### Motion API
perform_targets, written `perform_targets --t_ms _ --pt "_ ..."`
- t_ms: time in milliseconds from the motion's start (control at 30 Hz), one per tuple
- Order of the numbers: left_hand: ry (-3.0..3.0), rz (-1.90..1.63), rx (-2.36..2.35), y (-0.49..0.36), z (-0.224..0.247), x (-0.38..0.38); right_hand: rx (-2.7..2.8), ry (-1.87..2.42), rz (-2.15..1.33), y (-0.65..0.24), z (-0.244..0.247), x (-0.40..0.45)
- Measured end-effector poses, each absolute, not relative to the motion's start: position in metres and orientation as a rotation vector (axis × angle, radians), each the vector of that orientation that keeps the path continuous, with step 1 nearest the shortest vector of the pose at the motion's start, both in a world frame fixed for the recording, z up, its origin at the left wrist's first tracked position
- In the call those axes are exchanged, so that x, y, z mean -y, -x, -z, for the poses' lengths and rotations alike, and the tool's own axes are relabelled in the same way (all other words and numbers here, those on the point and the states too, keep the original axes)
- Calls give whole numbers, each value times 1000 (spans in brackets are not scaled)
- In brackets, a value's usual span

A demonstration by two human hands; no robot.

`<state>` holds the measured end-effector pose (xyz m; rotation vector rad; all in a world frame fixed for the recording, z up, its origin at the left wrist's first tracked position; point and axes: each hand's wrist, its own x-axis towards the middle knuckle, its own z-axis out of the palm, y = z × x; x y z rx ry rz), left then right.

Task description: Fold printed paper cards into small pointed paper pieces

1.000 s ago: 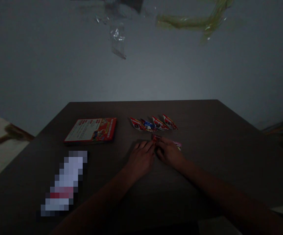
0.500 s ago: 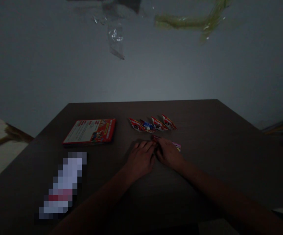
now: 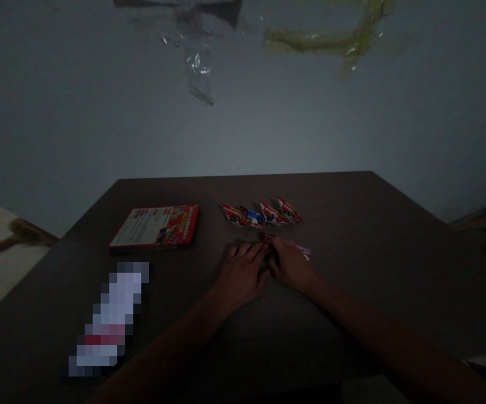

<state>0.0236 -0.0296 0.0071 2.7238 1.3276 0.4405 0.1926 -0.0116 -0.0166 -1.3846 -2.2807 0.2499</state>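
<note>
My left hand lies palm down on the dark table, its fingers stretched forward beside my right hand. My right hand is closed over a small printed card, its fingers curled down. A purple and yellow end of this card sticks out to the right, and a dark red part shows above the fingers; the rest is hidden. Just beyond my hands several folded cards stand in a row: a red one on the left, a blue one next to it, then red ones to the right.
A flat red and white printed box lies on the left of the table. Nearer to me is a pixelated, phone-like object. A pale wall with peeling clear and yellowish tape rises behind the table.
My left thumb has shifted slightly outward. Both hands otherwise stay in almost the same place, and the view has tilted very slightly.
</note>
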Motion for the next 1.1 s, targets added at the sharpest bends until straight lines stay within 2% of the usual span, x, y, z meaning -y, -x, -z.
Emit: perform_targets --t_ms 1100 --pt "-2788 -296 -1359 -25 -6 27 2276 1384 -273 -193 20 10"
